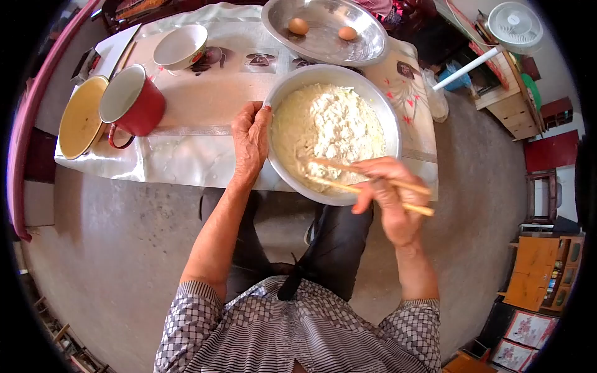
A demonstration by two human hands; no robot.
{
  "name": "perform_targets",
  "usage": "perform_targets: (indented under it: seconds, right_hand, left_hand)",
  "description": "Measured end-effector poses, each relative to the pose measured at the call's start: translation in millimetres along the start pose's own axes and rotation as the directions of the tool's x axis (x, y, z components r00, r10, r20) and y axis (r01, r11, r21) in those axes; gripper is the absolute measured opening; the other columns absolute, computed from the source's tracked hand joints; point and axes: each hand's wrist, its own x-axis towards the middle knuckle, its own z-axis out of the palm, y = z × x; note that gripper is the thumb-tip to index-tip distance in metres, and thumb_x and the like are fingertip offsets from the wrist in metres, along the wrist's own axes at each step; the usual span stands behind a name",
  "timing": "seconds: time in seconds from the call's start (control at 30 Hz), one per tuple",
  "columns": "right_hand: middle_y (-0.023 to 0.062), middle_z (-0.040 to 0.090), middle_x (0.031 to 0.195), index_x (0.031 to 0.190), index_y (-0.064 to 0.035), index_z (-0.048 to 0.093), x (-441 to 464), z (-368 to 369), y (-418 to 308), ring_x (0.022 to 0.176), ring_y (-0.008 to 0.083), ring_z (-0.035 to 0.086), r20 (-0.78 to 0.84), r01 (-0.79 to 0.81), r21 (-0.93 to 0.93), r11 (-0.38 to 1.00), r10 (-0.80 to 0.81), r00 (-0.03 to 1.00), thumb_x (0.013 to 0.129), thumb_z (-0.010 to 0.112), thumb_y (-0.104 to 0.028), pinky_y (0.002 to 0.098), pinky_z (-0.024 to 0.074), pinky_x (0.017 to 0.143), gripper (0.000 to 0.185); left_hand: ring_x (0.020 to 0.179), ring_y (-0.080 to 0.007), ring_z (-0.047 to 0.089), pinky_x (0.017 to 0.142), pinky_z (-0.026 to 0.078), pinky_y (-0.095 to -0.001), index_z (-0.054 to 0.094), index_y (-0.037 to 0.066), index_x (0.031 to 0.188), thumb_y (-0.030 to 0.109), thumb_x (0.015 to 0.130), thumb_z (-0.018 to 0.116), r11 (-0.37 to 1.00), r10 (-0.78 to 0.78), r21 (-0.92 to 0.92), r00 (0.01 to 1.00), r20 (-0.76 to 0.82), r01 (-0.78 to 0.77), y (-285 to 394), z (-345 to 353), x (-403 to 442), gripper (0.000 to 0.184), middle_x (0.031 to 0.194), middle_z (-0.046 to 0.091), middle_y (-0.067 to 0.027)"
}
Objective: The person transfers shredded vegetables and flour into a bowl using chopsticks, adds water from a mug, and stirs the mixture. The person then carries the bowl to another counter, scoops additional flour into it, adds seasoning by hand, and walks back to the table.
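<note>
A grey metal basin (273,158) sits at the front edge of the table, holding a pale wet mixture (289,127) with a heap of white flour (339,121) on top. My left hand (250,133) grips the basin's left rim, thumb at the edge. In my right hand (392,193), slightly blurred, is a pair of wooden chopsticks (413,198). Their tips dip into the mixture near the basin's front side. Behind the basin, two brown eggs (298,26) lie in a wide shiny metal bowl (367,56).
On the left of the table stand a red enamel mug (146,109), a yellow enamel basin (78,127) and a white bowl (180,46). A patterned plastic cloth (205,146) covers the table. To the right are a white fan (515,26) and wooden furniture (532,273).
</note>
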Motion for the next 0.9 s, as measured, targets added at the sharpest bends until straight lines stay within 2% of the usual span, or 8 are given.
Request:
perform_targets:
  seconds: [0.1, 0.2, 0.3, 0.4, 0.5, 0.6, 0.7, 0.9]
  right_hand:
    - [0.0133, 0.061, 0.077, 0.093, 0.0038, 0.055, -4.7, -10.4, 19.4, 0.057, 0.0154, 0.06, -0.012, -0.075, -0.19, 0.979, 0.074, 0.997, 0.09, 0.049, -0.012, 0.0257, 0.0479, 0.054, 0.018]
    - [0.0115, 0.062, 0.068, 0.093, 0.0034, 0.055, -4.1, -38.7, 20.1, 0.059, 0.0141, 0.061, -0.191, -0.03, -0.358, 0.933, -0.042, 0.981, 0.09, 0.049, -0.014, 0.0261, 0.0484, 0.055, 0.018]
    - [0.0115, 0.063, 0.064, 0.094, 0.0027, 0.054, 12.5, -62.4, 15.4, 0.06, 0.0149, 0.061, -0.209, 0.056, -0.62, 0.782, -0.233, 0.95, 0.09, 0.049, -0.014, 0.0263, 0.0486, 0.056, 0.018]
    - [0.0114, 0.063, 0.063, 0.094, 0.0026, 0.054, 35.1, -58.5, 29.4, 0.059, 0.0156, 0.062, -0.405, 0.023, -0.429, 0.903, -0.215, 0.889, 0.09, 0.049, -0.015, 0.026, 0.0483, 0.056, 0.018]
    - [0.0102, 0.062, 0.06, 0.093, 0.0023, 0.055, 46.2, -30.3, 47.9, 0.06, 0.0154, 0.062, -0.468, -0.036, -0.244, 0.969, -0.085, 0.879, 0.09, 0.049, -0.016, 0.0252, 0.0472, 0.056, 0.019]
    - [0.0098, 0.061, 0.061, 0.092, 0.0032, 0.055, 36.8, -11.8, 55.1, 0.056, 0.0143, 0.06, -0.191, 0.032, -0.279, 0.96, -0.088, 0.978, 0.09, 0.049, -0.016, 0.0249, 0.0455, 0.053, 0.02]
    - [0.0097, 0.06, 0.061, 0.091, 0.0041, 0.054, 29.6, -15.5, 30.0, 0.054, 0.0135, 0.058, -0.087, -0.011, -0.179, 0.984, -0.005, 0.996, 0.09, 0.05, -0.015, 0.0259, 0.0457, 0.055, 0.02]
    - [0.0118, 0.06, 0.063, 0.089, 0.0041, 0.054, 41.1, -8.2, 8.3, 0.053, 0.0143, 0.059, -0.045, 0.075, -0.153, 0.985, -0.082, 0.996, 0.089, 0.051, -0.013, 0.0245, 0.0459, 0.052, 0.018]
  left_hand:
    - [0.062, -0.009, 0.042, 0.056, 0.037, -0.0248, 0.057, -0.006, 0.082, 0.021, 0.086, 0.051, 1.0, 0.004, 0.021, 1.0, 0.007, -0.004, -4.8, -1.7, 1.8, 0.028, 0.063, 0.048, -0.0013]
    - [0.062, -0.0088, 0.042, 0.057, 0.037, -0.0246, 0.057, -0.006, 0.082, 0.022, 0.086, 0.051, 1.0, 0.013, 0.02, 1.0, 0.002, -0.013, -4.8, -1.1, 1.7, 0.028, 0.063, 0.048, -0.0012]
    - [0.062, -0.0088, 0.042, 0.056, 0.037, -0.0245, 0.057, -0.006, 0.082, 0.021, 0.086, 0.051, 0.999, 0.001, -0.033, 1.0, -0.006, -0.001, -4.5, 1.2, 1.0, 0.028, 0.064, 0.049, -0.0012]
    - [0.062, -0.0088, 0.042, 0.056, 0.036, -0.0245, 0.057, -0.006, 0.083, 0.021, 0.086, 0.051, 1.0, 0.004, -0.03, 1.0, -0.007, -0.004, -3.6, 2.1, 1.2, 0.028, 0.064, 0.049, -0.001]
    - [0.062, -0.0088, 0.042, 0.056, 0.036, -0.0243, 0.057, -0.006, 0.083, 0.021, 0.086, 0.051, 1.0, 0.03, 0.009, 1.0, 0.0, -0.03, -3.6, 0.0, 1.5, 0.027, 0.064, 0.049, -0.0008]
    - [0.062, -0.0087, 0.041, 0.056, 0.036, -0.0242, 0.057, -0.005, 0.083, 0.021, 0.086, 0.051, 0.999, 0.021, 0.047, 1.0, 0.009, -0.021, -3.1, -2.5, 2.7, 0.027, 0.065, 0.049, -0.0005]
    - [0.062, -0.0087, 0.041, 0.056, 0.036, -0.0242, 0.057, -0.006, 0.083, 0.02, 0.087, 0.051, 1.0, 0.015, 0.024, 1.0, -0.012, -0.015, 3.0, -0.2, -0.1, 0.027, 0.064, 0.049, -0.0008]
    - [0.068, -0.0099, 0.046, 0.062, 0.038, -0.0243, 0.058, -0.006, 0.089, 0.024, 0.085, 0.05, 0.999, -0.042, 0.027, 0.999, 0.007, 0.042, -2.8, -1.1, 0.7, 0.031, 0.07, 0.053, -0.0036]
